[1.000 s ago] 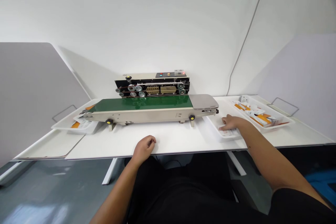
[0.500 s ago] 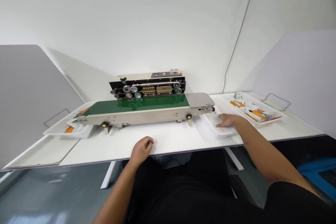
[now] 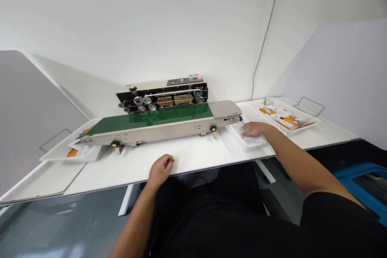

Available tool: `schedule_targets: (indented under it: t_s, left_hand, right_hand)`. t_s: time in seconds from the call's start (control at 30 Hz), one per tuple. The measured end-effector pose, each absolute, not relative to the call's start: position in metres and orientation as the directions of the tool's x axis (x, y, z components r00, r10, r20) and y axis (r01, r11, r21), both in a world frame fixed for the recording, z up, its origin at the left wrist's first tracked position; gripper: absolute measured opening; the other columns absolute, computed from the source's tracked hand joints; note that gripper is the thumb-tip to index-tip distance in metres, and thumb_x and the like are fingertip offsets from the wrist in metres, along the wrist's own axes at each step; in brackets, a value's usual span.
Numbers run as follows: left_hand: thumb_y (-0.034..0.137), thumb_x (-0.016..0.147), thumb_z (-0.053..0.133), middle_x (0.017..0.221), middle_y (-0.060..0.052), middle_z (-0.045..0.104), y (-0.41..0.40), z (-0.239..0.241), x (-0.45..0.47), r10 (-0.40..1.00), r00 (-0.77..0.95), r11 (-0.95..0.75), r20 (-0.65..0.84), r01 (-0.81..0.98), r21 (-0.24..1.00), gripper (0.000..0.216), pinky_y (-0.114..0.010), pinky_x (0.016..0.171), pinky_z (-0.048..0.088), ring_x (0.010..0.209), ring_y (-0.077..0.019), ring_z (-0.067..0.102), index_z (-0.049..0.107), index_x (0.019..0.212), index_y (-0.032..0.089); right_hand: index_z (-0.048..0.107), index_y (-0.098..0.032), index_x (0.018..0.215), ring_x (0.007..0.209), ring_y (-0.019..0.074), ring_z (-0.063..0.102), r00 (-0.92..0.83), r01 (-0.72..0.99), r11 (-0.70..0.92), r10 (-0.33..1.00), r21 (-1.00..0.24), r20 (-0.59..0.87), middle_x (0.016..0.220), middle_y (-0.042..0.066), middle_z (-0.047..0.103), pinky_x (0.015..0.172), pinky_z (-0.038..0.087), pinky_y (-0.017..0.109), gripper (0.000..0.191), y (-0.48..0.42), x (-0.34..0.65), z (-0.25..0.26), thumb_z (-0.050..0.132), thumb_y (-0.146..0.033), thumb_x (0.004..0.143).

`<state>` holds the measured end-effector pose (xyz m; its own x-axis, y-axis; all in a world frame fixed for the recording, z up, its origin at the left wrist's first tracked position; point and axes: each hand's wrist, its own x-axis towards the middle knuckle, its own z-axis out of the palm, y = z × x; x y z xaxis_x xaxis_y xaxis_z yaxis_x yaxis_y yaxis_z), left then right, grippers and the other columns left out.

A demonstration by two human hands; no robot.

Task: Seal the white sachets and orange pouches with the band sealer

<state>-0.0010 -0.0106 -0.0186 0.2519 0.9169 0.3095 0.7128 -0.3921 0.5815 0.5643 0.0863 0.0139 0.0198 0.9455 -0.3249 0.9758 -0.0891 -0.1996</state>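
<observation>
Open table (image 3: pixel 193 155) left of tray (image 3: pixel 238 145), sealing machine (image 3: pixel 157 123) blocking behind.

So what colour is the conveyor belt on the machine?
The conveyor belt is dark green, clearest in the head view.

belt (image 3: pixel 157 117): dk green, plain
frame (image 3: pixel 169 128): beige
head (image 3: pixel 163 93): blk, as I read it
knobs (image 3: pixel 213 128): yellow
near tray (image 3: pixel 236 138): white
near pkts (image 3: pixel 254 141): white w/ red-orange print
far tray (image 3: pixel 308 124): white
far pkts (image 3: pixel 282 116): orange + white
table (image 3: pixel 193 154): white
crate (image 3: pixel 359 177): blue
</observation>
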Motion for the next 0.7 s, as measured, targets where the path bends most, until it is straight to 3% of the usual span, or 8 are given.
schedule_targets:
  t_s: [0.13,0.33,0.47,0.6,0.7]
  left_hand:
    - [0.021,0.087,0.051,0.086,0.000,0.069,-0.011,-0.018,0.000,0.916,0.260,-0.395,0.305,0.709,0.584,0.015,-0.029,0.072,0.048,0.078,-0.0196,0.063,0.066,0.089,0.024]
    - [0.022,0.087,0.050,0.087,-0.001,0.070,-0.010,-0.018,-0.001,0.916,0.255,-0.394,0.309,0.713,0.580,0.016,-0.029,0.071,0.047,0.076,-0.0196,0.063,0.065,0.088,0.024]
    - [0.021,0.087,0.050,0.084,0.000,0.069,-0.011,-0.018,-0.001,0.917,0.252,-0.393,0.310,0.710,0.584,0.016,-0.028,0.071,0.047,0.074,-0.0193,0.062,0.066,0.088,0.024]
    - [0.021,0.087,0.051,0.084,0.000,0.069,-0.011,-0.018,-0.001,0.914,0.256,-0.398,0.313,0.709,0.582,0.015,-0.029,0.072,0.047,0.075,-0.0193,0.062,0.066,0.088,0.024]
    - [0.020,0.087,0.051,0.087,0.000,0.070,-0.011,-0.018,-0.002,0.913,0.258,-0.402,0.317,0.708,0.581,0.015,-0.029,0.074,0.047,0.077,-0.0195,0.063,0.065,0.088,0.024]
  right_hand:
    - [0.056,-0.019,0.142,0.132,0.0422,0.054,0.116,0.969,-0.154,0.974,-0.191,-0.196,0.144,0.019,0.059,0.108,0.043,0.052,0.083,0.093,0.565,0.010,0.053,-0.078,0.083]
    - [0.057,-0.025,0.142,0.131,0.0388,0.056,0.063,0.965,-0.121,0.968,-0.232,-0.244,0.149,0.015,0.055,0.109,0.044,0.047,0.086,0.095,0.571,0.004,0.070,-0.073,0.072]
    - [0.052,-0.022,0.145,0.133,0.0417,0.053,0.119,0.965,-0.161,0.972,-0.205,-0.202,0.152,0.019,0.051,0.106,0.044,0.051,0.088,0.092,0.569,0.005,0.060,-0.077,0.077]
    - [0.057,-0.022,0.137,0.130,0.0456,0.053,0.168,0.968,-0.211,0.947,-0.135,-0.274,0.150,0.021,0.049,0.100,0.047,0.054,0.090,0.090,0.570,0.004,0.061,-0.083,0.071]
    - [0.060,-0.024,0.128,0.119,0.0430,0.061,0.119,0.957,-0.206,0.920,-0.203,-0.374,0.137,0.019,0.059,0.094,0.050,0.054,0.086,0.089,0.576,0.004,0.056,-0.088,0.070]
